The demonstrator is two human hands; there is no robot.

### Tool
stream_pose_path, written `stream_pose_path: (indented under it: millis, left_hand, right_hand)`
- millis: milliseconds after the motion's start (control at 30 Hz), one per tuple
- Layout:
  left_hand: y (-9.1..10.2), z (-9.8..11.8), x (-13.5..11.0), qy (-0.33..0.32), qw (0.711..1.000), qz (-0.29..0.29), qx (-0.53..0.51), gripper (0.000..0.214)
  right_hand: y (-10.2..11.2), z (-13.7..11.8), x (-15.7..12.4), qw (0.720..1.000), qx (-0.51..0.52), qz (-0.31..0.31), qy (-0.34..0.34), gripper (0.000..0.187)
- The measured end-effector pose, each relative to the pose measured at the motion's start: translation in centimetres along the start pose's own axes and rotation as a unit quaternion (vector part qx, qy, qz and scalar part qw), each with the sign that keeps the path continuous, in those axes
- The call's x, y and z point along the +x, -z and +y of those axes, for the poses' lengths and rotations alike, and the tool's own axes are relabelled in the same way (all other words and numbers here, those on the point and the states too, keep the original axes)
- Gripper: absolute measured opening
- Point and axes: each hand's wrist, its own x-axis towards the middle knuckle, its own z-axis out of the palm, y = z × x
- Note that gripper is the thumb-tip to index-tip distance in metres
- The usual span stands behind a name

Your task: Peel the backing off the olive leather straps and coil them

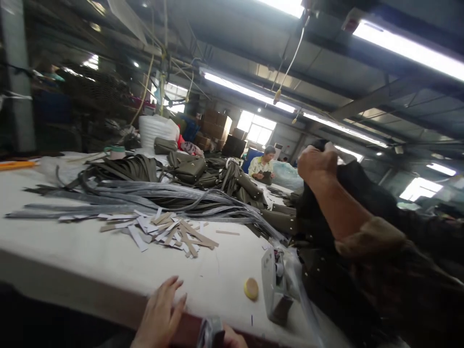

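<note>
My left hand (pixel 161 309) is at the near edge of the white table (pixel 123 275), its fingers stretched out and thumb apart, with nothing in it. At the bottom edge, my right hand (pixel 233 337) shows only in part, closed against a shiny grey object (pixel 210 331) whose kind I cannot make out. Beyond my hands lies a loose heap of white and tan strips (pixel 174 232). A yellow-edged tape roll (pixel 251 289) lies to the right, beside a grey tape dispenser (pixel 273 285).
Long dark straps (pixel 174 193) and olive pouches (pixel 192 169) are piled across the table. At right, a co-worker's raised hand (pixel 319 162) grips dark material (pixel 362 188). Another person (pixel 263 164) handles a dark piece farther back. A white foam roll (pixel 155 133) stands behind the pile.
</note>
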Motion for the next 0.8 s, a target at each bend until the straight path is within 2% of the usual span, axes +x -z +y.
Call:
stream_pose_path:
  millis: [100, 200, 267, 367, 467, 600, 800]
  left_hand:
    - [-1.0, -0.6, 3.2, 0.026, 0.997, -0.008, 0.073, 0.042]
    - [-2.1, -0.9, 5.3, 0.051, 0.990, -0.023, 0.133, 0.044]
    - [-2.8, -1.2, 5.9, 0.071, 0.982, -0.037, 0.168, 0.046]
    - [-3.7, -1.7, 5.9, 0.102, 0.972, -0.061, 0.205, 0.050]
    - [-4.2, -1.9, 5.5, 0.102, 0.968, -0.073, 0.217, 0.054]
    - [-4.2, -1.6, 5.2, 0.107, 0.968, -0.071, 0.217, 0.056]
    - [-3.8, -1.3, 5.1, 0.098, 0.976, -0.054, 0.187, 0.054]
  right_hand:
    - [1.5, -0.4, 2.6, 0.998, -0.043, -0.007, 0.036, 0.060]
    - [2.1, -0.6, 4.9, 0.997, -0.051, -0.021, 0.048, 0.050]
    - [2.0, -0.6, 6.1, 0.997, -0.055, -0.033, 0.050, 0.038]
    - [1.5, -0.6, 7.6, 0.995, -0.065, -0.052, 0.049, 0.035]
    - [1.0, -0.7, 8.4, 0.994, -0.075, -0.066, 0.043, 0.032]
    - [0.0, -0.9, 7.6, 0.993, -0.084, -0.077, 0.033, 0.032]
    - [-1.4, -0.6, 2.8, 0.993, -0.086, -0.082, 0.025, 0.024]
